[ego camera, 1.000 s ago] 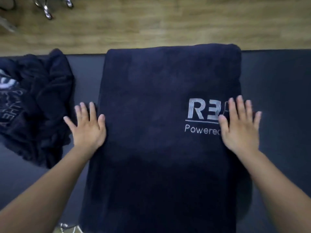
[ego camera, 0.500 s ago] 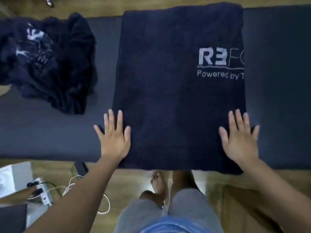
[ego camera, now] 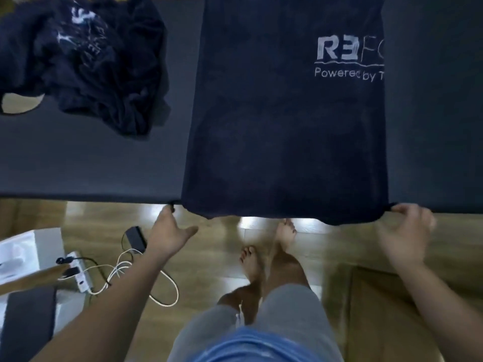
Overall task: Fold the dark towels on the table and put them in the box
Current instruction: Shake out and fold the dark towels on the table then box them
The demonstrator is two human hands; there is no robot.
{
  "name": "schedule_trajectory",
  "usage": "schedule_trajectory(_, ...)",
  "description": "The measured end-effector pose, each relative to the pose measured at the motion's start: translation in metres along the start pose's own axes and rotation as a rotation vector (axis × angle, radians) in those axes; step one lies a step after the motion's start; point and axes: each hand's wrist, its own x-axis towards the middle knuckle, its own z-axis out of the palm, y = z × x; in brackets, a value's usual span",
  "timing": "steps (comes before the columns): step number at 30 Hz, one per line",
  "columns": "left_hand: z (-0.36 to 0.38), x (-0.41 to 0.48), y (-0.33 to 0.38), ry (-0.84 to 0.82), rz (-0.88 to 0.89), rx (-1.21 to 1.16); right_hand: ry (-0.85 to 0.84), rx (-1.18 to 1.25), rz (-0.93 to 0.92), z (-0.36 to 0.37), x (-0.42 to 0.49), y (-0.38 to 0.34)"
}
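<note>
A dark navy towel (ego camera: 282, 131) with white lettering lies flat on the dark table (ego camera: 91, 165), its near edge hanging over the table's front edge. My left hand (ego camera: 170, 231) pinches the towel's near left corner below the table edge. My right hand (ego camera: 407, 231) pinches the near right corner; it is blurred. A second dark towel (ego camera: 86, 61) lies crumpled at the table's far left. A white box (ego camera: 18, 254) stands on the floor at the lower left, partly cut off.
A power strip (ego camera: 81, 275) with white cables and a black adapter (ego camera: 136, 239) lie on the wooden floor under the table's left part. My bare feet (ego camera: 264, 254) and legs stand at the table's front. A dark panel (ego camera: 26, 325) lies near the box.
Both hands slid off the towel's top down to its near edge and now pinch its two near corners. The view tilted further down toward the floor.
</note>
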Motion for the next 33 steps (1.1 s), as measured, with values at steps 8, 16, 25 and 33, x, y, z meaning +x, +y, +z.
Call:
schedule_trajectory(8,0.049,0.008,0.027,-0.140,-0.120,-0.575,-0.488,0.502,0.319,0.029,-0.003,-0.035)
schedule_trajectory(16,0.045,0.010,0.001,-0.273,-0.071,-0.645,-0.465,0.455,0.354,0.022,-0.040,-0.002)
schedule_trajectory(25,0.051,0.006,-0.003,-0.473,-0.099,-0.669,-0.395,0.581,0.556,0.038,-0.094,0.015)
schedule_trajectory(33,0.027,-0.053,-0.065,-0.596,-0.208,-0.724,-0.469,0.458,0.414,-0.003,-0.125,0.031)
